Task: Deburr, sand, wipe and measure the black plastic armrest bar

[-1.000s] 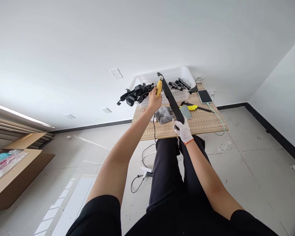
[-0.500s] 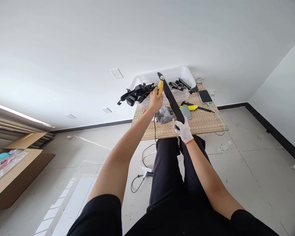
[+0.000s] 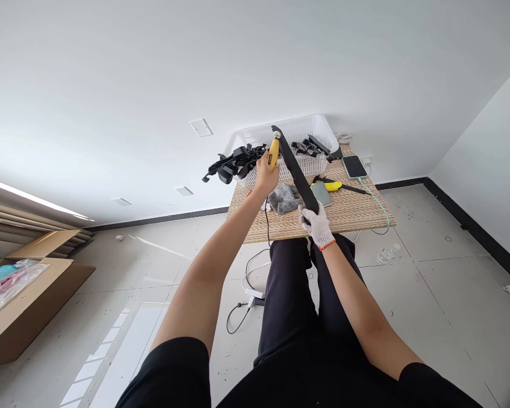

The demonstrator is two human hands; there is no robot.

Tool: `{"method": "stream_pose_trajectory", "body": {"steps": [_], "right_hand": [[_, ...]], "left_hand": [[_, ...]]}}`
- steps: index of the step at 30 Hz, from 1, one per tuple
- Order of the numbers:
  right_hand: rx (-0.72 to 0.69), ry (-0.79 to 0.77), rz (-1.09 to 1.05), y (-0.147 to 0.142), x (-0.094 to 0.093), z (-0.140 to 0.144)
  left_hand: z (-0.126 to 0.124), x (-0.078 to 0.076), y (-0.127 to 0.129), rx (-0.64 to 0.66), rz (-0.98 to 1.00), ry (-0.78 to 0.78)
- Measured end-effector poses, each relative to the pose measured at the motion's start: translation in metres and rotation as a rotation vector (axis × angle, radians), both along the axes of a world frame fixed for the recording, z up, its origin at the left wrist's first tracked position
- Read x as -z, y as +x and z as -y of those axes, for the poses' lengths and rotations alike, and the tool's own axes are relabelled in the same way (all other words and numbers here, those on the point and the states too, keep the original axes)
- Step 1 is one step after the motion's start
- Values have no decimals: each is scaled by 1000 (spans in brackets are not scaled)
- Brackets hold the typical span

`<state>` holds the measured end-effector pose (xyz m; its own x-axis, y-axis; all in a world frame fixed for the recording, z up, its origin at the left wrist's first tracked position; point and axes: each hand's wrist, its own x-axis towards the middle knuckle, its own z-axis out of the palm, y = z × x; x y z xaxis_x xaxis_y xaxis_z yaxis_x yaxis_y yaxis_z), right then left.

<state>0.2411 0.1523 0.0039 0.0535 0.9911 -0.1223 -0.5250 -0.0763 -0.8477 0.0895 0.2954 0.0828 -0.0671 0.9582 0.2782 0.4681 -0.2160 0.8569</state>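
My left hand [image 3: 267, 174], bare, is closed around a yellow handheld tool [image 3: 273, 154] with a small round pale head. That head is at the upper end of a long black plastic strip [image 3: 295, 170]; I cannot tell whether they touch. In a white knit glove with an orange cuff, my right hand [image 3: 317, 222] grips the strip's lower end, and the strip slants up and away over the table. A grey speckled cloth [image 3: 284, 198] lies beneath, between the hands. Below my left wrist a black cable [image 3: 267, 224] runs off the table's front edge.
A white basket [image 3: 289, 124] at the wall holds black plastic parts [image 3: 238, 161], some overhanging its left side. On the wooden table [image 3: 357, 212] are a yellow-handled tool [image 3: 333, 186], a grey-green flat object [image 3: 322, 194] and a phone [image 3: 354, 166] on a cable. A cardboard box [image 3: 38, 306] stands left.
My left hand and the yellow tool have shifted slightly left, the pale head moving toward the strip's left edge. The right hand and the strip stay nearly still.
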Motion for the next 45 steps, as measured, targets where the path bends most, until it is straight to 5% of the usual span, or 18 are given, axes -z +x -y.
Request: {"method": "stream_pose_trajectory", "body": {"steps": [24, 36, 45], "right_hand": [[15, 14, -24, -1, 8, -3], [16, 10, -3, 0, 0, 2], [0, 10, 5, 1, -1, 2]], "left_hand": [[15, -6, 9, 20, -51, -27], [-2, 0, -3, -34, 64, -40], [14, -9, 12, -7, -45, 16]]}}
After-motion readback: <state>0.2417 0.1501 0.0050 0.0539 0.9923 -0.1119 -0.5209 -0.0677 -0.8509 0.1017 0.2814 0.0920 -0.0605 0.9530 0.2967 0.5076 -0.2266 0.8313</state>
